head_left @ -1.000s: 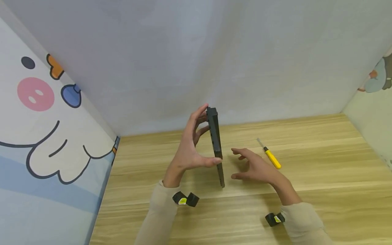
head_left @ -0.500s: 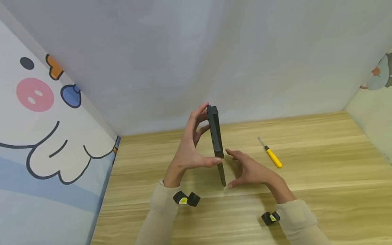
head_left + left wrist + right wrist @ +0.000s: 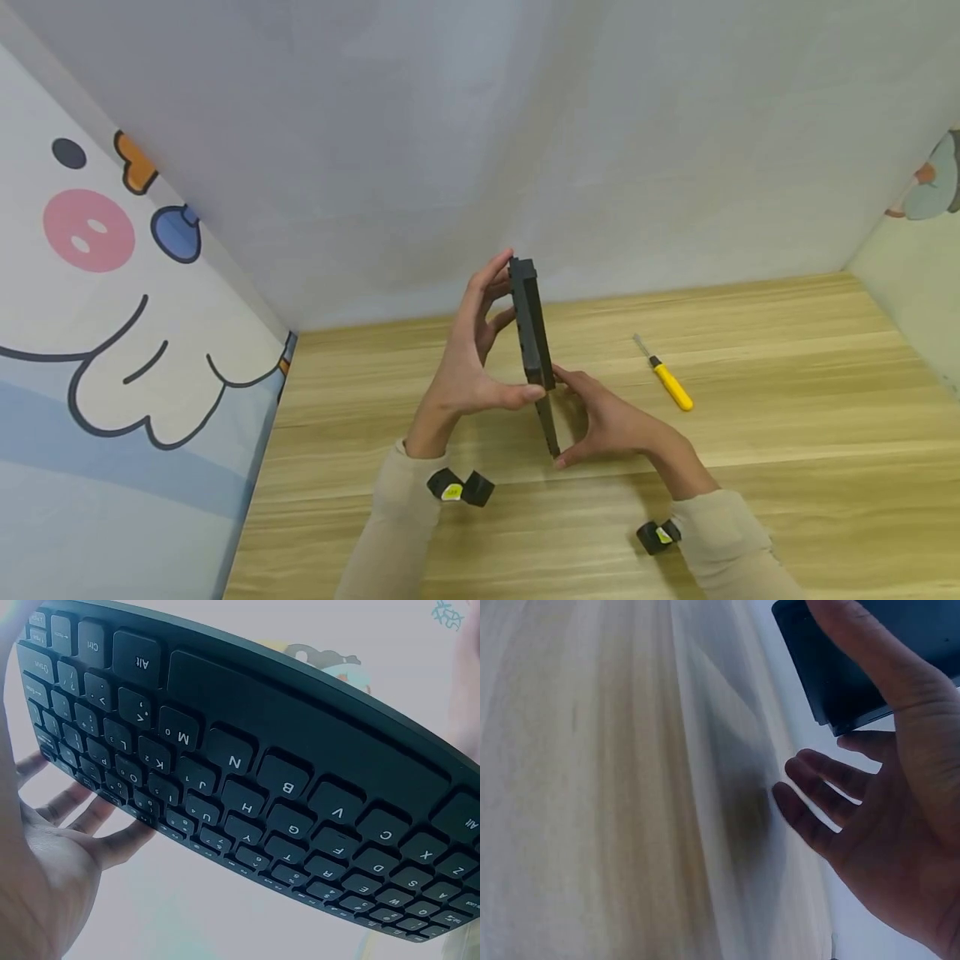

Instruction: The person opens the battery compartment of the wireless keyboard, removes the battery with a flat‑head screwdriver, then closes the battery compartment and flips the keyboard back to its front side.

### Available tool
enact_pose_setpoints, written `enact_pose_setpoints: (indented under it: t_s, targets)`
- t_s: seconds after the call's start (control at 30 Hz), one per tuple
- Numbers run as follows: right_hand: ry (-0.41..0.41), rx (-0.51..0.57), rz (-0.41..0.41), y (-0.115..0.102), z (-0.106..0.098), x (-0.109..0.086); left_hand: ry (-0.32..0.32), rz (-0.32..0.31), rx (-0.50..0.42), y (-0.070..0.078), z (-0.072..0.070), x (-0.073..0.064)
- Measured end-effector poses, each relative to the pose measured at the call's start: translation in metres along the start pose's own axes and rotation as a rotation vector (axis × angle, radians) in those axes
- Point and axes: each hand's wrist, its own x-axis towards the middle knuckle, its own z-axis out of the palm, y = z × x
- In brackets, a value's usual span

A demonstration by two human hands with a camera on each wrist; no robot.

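Observation:
A black keyboard is held up on its side above the table, seen nearly edge-on in the head view. Its keys face left and fill much of the left wrist view, where the letters appear upside down. My left hand grips its long edges, thumb on the near edge and fingertips at the far one. At the lower end, my right hand spans the keyboard between thumb and index finger. The right wrist view shows the other fingers of that hand spread off the keyboard, below its corner.
A yellow-handled screwdriver lies on the wood-grain table, right of my right hand. Behind the table rises a pale grey wall. A wall with cartoon figures borders the left side.
My right hand has moved left and slightly down, from apart to touching the keyboard's lower end. My left hand and the keyboard have hardly moved.

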Motion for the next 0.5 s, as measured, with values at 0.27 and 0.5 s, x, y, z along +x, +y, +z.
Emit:
enact_pose_setpoints:
  t_s: [0.27,0.5]
  targets:
    - [0.054,-0.032,-0.022,0.002,0.003,0.003,-0.032,-0.008,-0.03,0.003,-0.007,-0.002]
    - [0.084,-0.079,0.006,0.002,-0.002,-0.001,-0.064,-0.024,0.014,0.007,-0.026,-0.005]
